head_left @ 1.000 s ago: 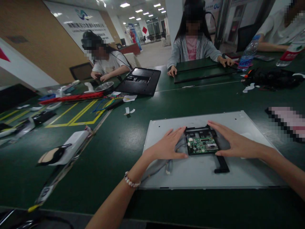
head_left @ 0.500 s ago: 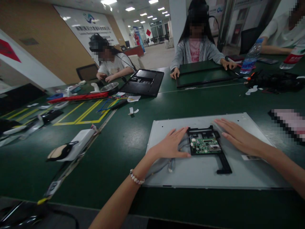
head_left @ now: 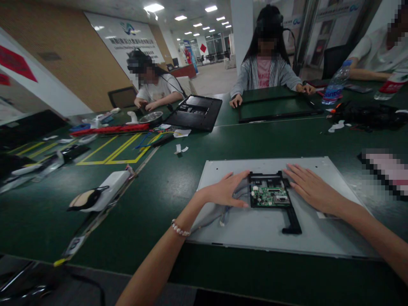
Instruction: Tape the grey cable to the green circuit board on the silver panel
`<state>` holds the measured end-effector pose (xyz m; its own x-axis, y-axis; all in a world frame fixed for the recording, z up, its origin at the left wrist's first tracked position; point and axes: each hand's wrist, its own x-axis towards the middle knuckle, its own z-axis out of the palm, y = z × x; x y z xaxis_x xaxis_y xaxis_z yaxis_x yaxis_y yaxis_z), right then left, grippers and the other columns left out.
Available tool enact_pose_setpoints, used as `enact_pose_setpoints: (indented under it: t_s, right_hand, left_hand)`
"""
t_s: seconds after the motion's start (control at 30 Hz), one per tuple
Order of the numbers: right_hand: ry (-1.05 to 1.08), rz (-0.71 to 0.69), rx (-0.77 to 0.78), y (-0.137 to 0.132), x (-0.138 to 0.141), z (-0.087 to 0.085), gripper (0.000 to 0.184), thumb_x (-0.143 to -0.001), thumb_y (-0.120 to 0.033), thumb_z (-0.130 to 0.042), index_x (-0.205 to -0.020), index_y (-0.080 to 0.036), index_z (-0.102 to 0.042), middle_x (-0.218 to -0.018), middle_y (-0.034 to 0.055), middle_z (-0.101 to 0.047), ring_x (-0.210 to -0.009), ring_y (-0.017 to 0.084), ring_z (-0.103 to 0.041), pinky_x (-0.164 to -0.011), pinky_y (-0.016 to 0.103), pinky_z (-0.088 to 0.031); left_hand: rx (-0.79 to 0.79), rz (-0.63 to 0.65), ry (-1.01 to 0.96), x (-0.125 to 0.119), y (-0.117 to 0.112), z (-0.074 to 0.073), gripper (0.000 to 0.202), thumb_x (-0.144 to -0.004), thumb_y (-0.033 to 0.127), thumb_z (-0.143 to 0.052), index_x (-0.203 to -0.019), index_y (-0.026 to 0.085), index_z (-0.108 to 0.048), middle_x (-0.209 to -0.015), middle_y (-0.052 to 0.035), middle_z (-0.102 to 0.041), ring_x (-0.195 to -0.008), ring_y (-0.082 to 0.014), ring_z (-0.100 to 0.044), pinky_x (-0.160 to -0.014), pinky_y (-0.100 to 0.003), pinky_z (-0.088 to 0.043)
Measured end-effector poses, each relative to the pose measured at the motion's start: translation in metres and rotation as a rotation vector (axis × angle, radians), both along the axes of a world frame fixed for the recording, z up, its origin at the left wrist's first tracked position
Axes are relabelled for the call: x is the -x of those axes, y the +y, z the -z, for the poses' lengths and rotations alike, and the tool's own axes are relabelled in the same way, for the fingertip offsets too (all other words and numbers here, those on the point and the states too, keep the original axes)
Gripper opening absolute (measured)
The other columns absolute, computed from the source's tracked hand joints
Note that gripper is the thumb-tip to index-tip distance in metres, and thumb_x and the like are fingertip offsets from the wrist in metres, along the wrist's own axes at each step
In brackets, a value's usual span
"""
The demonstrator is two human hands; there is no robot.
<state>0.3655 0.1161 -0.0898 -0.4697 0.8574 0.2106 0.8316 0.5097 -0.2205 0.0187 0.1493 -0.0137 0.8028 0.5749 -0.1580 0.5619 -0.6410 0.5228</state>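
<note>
A grey metal display panel [head_left: 248, 229] lies flat on the table before me. On its middle sits a black plastic bracket [head_left: 292, 221] that frames a green circuit board [head_left: 270, 196]. My left hand [head_left: 225, 190] is spread at the bracket's left side, its fingertips by the upper left corner and its thumb low beside the board. My right hand [head_left: 310, 187] lies with fingers stretched out along the bracket's right side, over the panel. Neither hand grips anything. Thin grey cables [head_left: 223, 217] run from the board's left side under my left hand.
A white power strip [head_left: 116, 191] with a pouch-like item lies left. Across the green table [head_left: 153, 238], a co-worker's hands rest on a black frame [head_left: 280, 117]. A black laptop-like cover [head_left: 196, 112], another co-worker, bottles [head_left: 334, 85] and a blurred-out phone-shaped item [head_left: 387, 172] surround the area.
The bracket with its board has shifted slightly left on the panel. My right hand has moved left with it, and my left hand has shifted a little left. The camera view has tilted slightly.
</note>
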Motion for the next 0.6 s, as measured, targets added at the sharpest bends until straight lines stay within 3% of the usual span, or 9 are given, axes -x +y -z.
enact_pose_setpoints:
  t_s: [0.07,0.13,0.23,0.3,0.43,0.6]
  right_hand:
    - [0.002,-0.004,0.015,-0.001,-0.002,0.001,0.057,-0.098,-0.045,-0.026,-0.152,-0.028,-0.023,-0.157,0.0051,-0.026,-0.143,0.026,-0.022,-0.113,0.053,-0.027]
    - [-0.003,-0.006,0.027,-0.001,-0.003,0.001,0.058,-0.098,-0.046,-0.026,-0.152,-0.026,-0.023,-0.157,0.0064,-0.027,-0.143,0.026,-0.022,-0.113,0.052,-0.027]
    - [-0.021,-0.004,0.028,-0.001,-0.002,0.0,0.059,-0.098,-0.047,-0.027,-0.151,-0.022,-0.025,-0.156,0.0088,-0.03,-0.144,0.024,-0.022,-0.115,0.05,-0.025]
    - [-0.03,0.002,0.024,-0.001,0.0,-0.002,0.059,-0.098,-0.047,-0.027,-0.151,-0.021,-0.025,-0.155,0.0096,-0.031,-0.144,0.024,-0.022,-0.115,0.049,-0.025]
    - [-0.023,0.018,0.023,-0.003,0.003,-0.005,0.061,-0.098,-0.046,-0.028,-0.152,-0.02,-0.02,-0.155,0.0101,-0.031,-0.143,0.024,-0.024,-0.115,0.048,-0.025]
    - [-0.002,0.03,0.014,-0.004,0.005,-0.006,0.061,-0.097,-0.045,-0.029,-0.153,-0.022,-0.018,-0.154,0.009,-0.033,-0.142,0.025,-0.025,-0.115,0.048,-0.027]
  left_hand:
    - [0.005,-0.035,-0.016,0.011,0.013,-0.007,0.096,-0.08,0.064,-0.054,-0.154,0.024,-0.007,-0.155,-0.0084,-0.028,-0.142,-0.0262,-0.028,-0.115,-0.045,-0.025]
    - [-0.09,-0.164,0.005,0.032,0.033,-0.012,0.076,-0.086,0.054,-0.049,-0.151,0.023,-0.022,-0.151,-0.0069,-0.038,-0.137,-0.0238,-0.037,-0.113,-0.04,-0.03]
    - [-0.43,-0.543,0.114,0.075,0.068,-0.018,0.05,-0.091,0.032,-0.042,-0.137,0.014,-0.045,-0.14,-0.011,-0.051,-0.129,-0.0238,-0.047,-0.109,-0.038,-0.033]
    - [-0.588,-0.716,0.288,0.104,0.087,-0.019,0.043,-0.088,0.017,-0.039,-0.128,0.01,-0.053,-0.134,-0.0144,-0.055,-0.121,-0.0265,-0.052,-0.104,-0.04,-0.036]
    - [-0.644,-0.718,0.613,0.14,0.11,-0.018,0.035,-0.085,0.006,-0.037,-0.109,0.011,-0.063,-0.12,-0.0166,-0.063,-0.114,-0.0264,-0.054,-0.097,-0.04,-0.034]
    - [-0.614,-0.731,0.7,0.153,0.125,-0.012,0.029,-0.087,0.009,-0.041,-0.1,0.011,-0.066,-0.103,-0.017,-0.069,-0.102,-0.0252,-0.059,-0.091,-0.037,-0.035]
